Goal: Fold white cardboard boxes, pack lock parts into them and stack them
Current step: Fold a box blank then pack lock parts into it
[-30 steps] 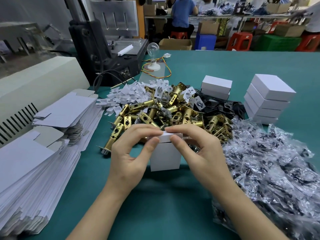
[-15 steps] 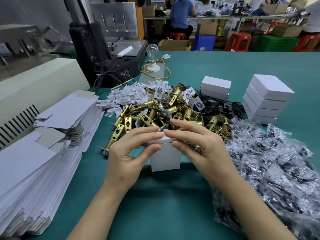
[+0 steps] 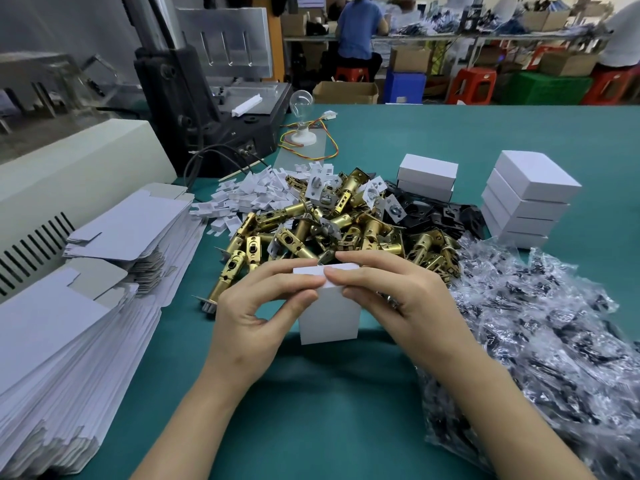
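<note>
The left hand (image 3: 256, 317) and right hand (image 3: 398, 306) pinch the top flap of a white cardboard box (image 3: 329, 317), which stands upright on the counter (image 3: 329, 410) just near of the brass latch pile (image 3: 329, 230). This looks like the closing step. Next the flap needs tucking flush, then the box belongs on the stack of boxes (image 3: 526, 202) at far right.

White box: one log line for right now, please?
left hand: pinching white box top | right hand: pinching top | box: upright

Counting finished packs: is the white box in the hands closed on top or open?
Closed, it seems: on the white box the top flap lies flat, held by left hand and right hand. Tuck: cannot tell.
</note>
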